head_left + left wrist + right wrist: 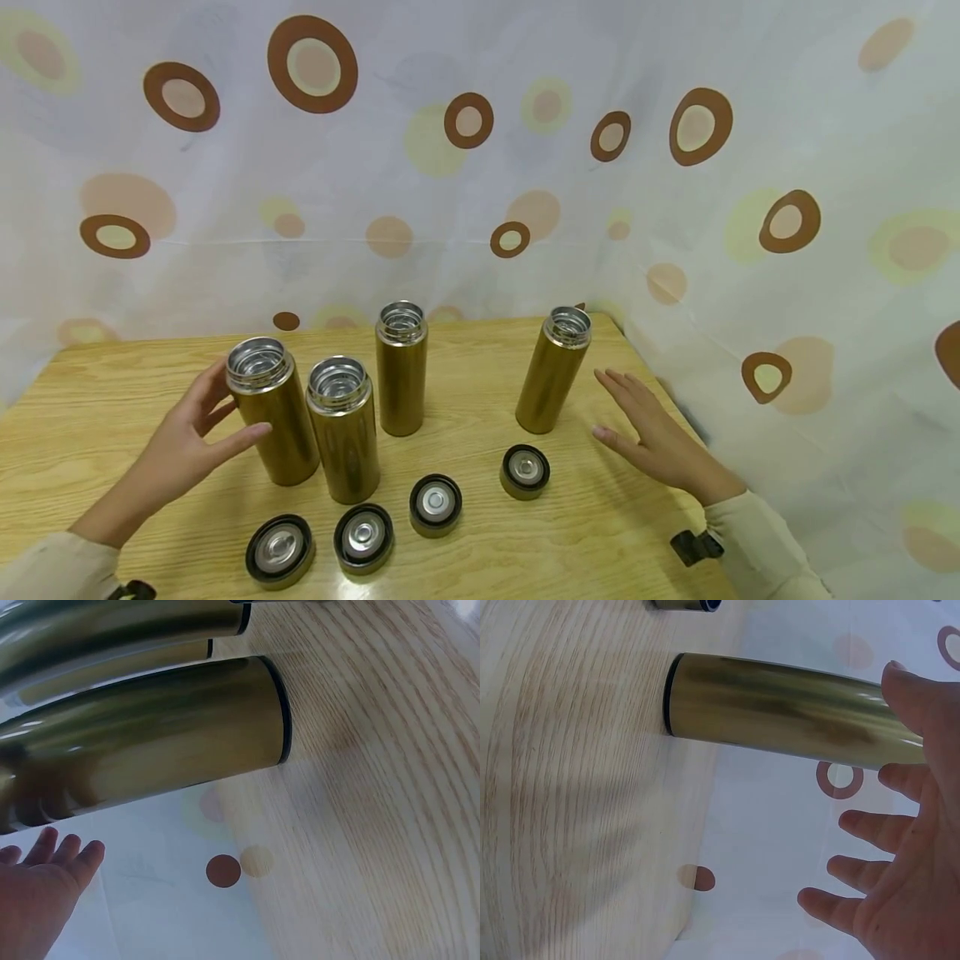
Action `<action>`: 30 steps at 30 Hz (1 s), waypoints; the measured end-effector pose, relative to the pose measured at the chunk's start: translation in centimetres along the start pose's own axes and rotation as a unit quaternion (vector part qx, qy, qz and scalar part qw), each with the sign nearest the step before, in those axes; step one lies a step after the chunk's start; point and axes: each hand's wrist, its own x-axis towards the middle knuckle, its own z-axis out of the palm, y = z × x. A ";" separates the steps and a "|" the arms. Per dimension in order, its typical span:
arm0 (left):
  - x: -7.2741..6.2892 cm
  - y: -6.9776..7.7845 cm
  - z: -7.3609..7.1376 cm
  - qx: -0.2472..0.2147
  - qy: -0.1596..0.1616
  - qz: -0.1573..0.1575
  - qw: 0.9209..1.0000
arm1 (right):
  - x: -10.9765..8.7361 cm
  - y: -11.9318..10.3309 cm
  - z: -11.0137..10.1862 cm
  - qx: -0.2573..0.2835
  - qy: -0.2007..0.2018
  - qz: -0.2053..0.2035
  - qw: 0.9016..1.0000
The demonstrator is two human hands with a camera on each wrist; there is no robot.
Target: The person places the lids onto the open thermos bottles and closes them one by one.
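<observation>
Several gold vacuum flasks stand upright with their mouths uncovered. My left hand (183,442) is beside the leftmost flask (281,433), fingers behind it and thumb extended in front; in the left wrist view the fingers look apart from the flask (172,735). Just right of it stands a second flask (345,450), and a slimmer third flask (402,379) is behind. My right hand (660,437) hovers to the right of the rightmost flask (553,371), fingers spread and holding nothing. The right wrist view shows this flask (780,712) near the thumb.
Along the front lie upturned lids: a large lid (280,552) at left, a second lid (363,539), a third lid (436,505) and a fourth lid (525,472) at right. The wooden table (600,533) meets a patterned curtain (480,200) behind and at right.
</observation>
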 end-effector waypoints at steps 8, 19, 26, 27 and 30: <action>0.3 -0.1 0.4 0.008 -0.008 -0.031 0.999 | -0.1 0.2 0.3 -0.006 0.002 -0.004 1.000; 0.6 -0.2 0.6 0.001 -0.015 -0.051 0.999 | 0.1 0.1 0.4 -0.004 -0.004 -0.016 1.000; 0.8 -0.2 0.5 0.008 -0.019 -0.064 0.998 | 0.2 -0.1 0.5 -0.008 -0.009 -0.020 1.000; 0.8 -0.2 0.5 0.008 -0.019 -0.064 0.998 | 0.2 -0.1 0.5 -0.007 -0.009 -0.019 1.000; 0.7 -0.2 0.5 0.011 -0.020 -0.064 0.998 | 0.2 -0.4 0.6 -0.003 -0.007 -0.017 1.000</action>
